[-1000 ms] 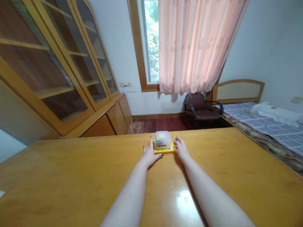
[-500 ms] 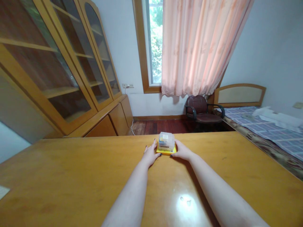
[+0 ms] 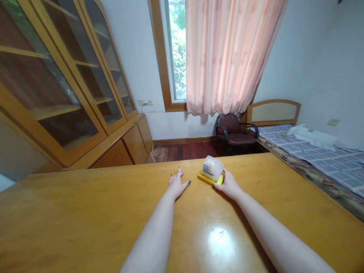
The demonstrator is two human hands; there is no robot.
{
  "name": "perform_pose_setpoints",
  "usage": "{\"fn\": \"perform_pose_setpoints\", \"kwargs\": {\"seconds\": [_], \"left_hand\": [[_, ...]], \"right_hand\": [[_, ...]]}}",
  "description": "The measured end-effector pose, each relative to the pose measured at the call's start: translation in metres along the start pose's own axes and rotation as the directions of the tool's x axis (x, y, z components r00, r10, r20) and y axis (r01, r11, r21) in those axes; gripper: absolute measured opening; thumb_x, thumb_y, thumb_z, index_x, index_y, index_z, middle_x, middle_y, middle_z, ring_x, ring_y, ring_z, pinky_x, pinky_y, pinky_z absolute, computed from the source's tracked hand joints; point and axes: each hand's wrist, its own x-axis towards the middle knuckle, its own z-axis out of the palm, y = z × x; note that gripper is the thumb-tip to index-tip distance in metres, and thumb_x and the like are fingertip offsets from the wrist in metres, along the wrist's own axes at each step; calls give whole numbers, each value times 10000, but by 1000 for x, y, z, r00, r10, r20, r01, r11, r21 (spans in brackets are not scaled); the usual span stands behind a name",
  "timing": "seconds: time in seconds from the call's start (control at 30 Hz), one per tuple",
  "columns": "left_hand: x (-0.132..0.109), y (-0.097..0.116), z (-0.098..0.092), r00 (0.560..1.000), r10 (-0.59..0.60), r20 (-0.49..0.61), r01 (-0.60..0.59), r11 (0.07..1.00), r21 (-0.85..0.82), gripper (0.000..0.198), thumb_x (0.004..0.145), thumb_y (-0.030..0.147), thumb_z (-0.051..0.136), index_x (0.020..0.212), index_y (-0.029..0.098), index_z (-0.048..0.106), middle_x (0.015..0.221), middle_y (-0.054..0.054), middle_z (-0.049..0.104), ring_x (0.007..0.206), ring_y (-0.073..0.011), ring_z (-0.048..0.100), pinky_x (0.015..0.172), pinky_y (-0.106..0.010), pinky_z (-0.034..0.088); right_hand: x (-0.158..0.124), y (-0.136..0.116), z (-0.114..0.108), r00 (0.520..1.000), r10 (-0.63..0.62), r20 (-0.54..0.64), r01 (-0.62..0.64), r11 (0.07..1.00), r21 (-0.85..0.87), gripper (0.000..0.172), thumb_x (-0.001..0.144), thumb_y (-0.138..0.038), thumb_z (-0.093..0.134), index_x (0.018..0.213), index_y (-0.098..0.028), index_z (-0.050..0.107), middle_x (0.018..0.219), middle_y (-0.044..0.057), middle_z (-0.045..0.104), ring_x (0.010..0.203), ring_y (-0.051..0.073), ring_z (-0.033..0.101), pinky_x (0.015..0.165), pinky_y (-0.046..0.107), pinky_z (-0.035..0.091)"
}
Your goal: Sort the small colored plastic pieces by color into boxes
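Clear box (image 3: 213,167) sits on top of a flat yellow base (image 3: 205,179), near the far edge of the bench (image 3: 99,212). Both are set at a slant. The right hand (image 3: 229,185) is wrapped around the right side of the base, with its thumb at the near edge; some of its fingers are hidden. The left hand (image 3: 175,185) is open, fingers spread, off to the left and not touching the base. I can't tell if it rests on the bench or is just above it. This looks like the step of holding the base with one hand. Next, it seems to need a low, firm grip, kept flat so the box won't slide.
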Motion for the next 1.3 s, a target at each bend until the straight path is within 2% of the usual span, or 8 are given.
{"fn": "perform_pose_setpoints", "kwargs": {"seconds": [0.13, 0.27, 0.47, 0.67, 1.03, 1.17, 1.3], "left_hand": [[0, -2, 3, 1000, 23, -13, -22, 1000, 14, 928, 728, 467, 566, 1413, 173, 13, 1350, -87, 432, 1278, -216, 334, 1094, -360, 112], [-1, 0, 2, 1000, 26, -7, -25, 999, 32, 905, 737, 468, 556, 1411, 171, 29, 1353, -99, 425, 1279, -212, 334, 1092, -359, 118], [-1, 1, 2, 1000, -5, -27, 5, 1000, 18, 922, 753, 473, 540, 1409, 150, -21, 1384, -114, 376, 1294, -234, 302, 1085, -352, 139], [1, -3, 6, 996, -64, -58, 66, 997, 30, 913, 766, 498, 512, 1411, 152, -34, 1426, -132, 289, 1312, -266, 254, 1068, -355, 192], [2, -4, 9, 995, -47, -85, 57, 992, 110, 842, 774, 512, 476, 1412, 155, 59, 1394, -113, 360, 1281, -271, 319, 1068, -355, 205], [0, -1, 10, 996, -47, -81, 61, 981, 184, 815, 775, 506, 461, 1407, 140, 101, 1413, -124, 321, 1299, -263, 286, 1074, -365, 191], [-8, -3, 13, 999, 23, -27, -14, 961, 276, 719, 801, 465, 416, 1390, 123, 186, 1452, -114, 226, 1336, -236, 198, 1098, -393, 104]], "right_hand": [[-10, 27, -18, 989, 77, -123, -100, 976, -194, 885, 531, -508, 670, 1267, -144, 339, 1182, 152, 496, 1117, 317, 463, 958, 434, 351], [-16, 51, -38, 959, 164, -230, -231, 924, -304, 923, 545, -568, 631, 1272, -92, 321, 1195, 184, 485, 1139, 326, 442, 965, 409, 338], [-23, 77, -61, 895, 270, -356, -393, 854, -340, 990, 535, -618, 592, 1284, -47, 287, 1230, 220, 465, 1148, 342, 428, 947, 406, 322], [-24, 85, -70, 824, 339, -454, -504, 805, -313, 1040, 511, -641, 593, 1286, -19, 285, 1216, 248, 464, 1127, 373, 429, 929, 419, 311], [-13, 89, -60, 760, 353, -546, -544, 805, -237, 1101, 534, -674, 573, 1316, 10, 207, 1236, 295, 408, 1132, 415, 391, 933, 463, 272], [-16, 86, -61, 783, 352, -513, -509, 836, -203, 1154, 549, -671, 571, 1351, 11, 97, 1335, 295, 296, 1228, 402, 291, 984, 469, 223], [-33, 82, -65, 809, 361, -463, -486, 855, -182, 1179, 567, -662, 565, 1370, 9, 23, 1415, 274, 163, 1309, 371, 164, 1035, 459, 184]]}}
